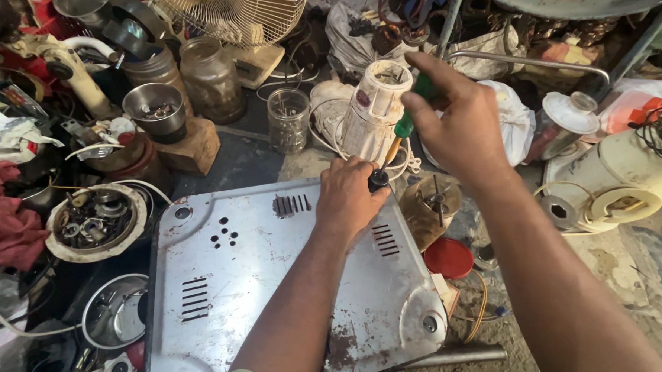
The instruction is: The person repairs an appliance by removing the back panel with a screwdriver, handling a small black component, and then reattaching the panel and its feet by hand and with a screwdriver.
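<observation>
A rust-spotted grey metal base plate [261,286] with vent slots and round corner feet lies flat in front of me. My left hand [350,196] rests on its far right corner, fingers closed around a small black foot [378,179]. My right hand [458,121] grips the green handle of a screwdriver [403,127] from above. The screwdriver's shaft slants down to the black foot under my left fingers.
Clutter rings the plate: a bowl of small parts [94,222] at left, glass jars [211,79] and a fan [234,15] behind, a white mixer body [376,109], a red lid [448,257], cream appliance parts [621,181] at right, red cloth [5,222].
</observation>
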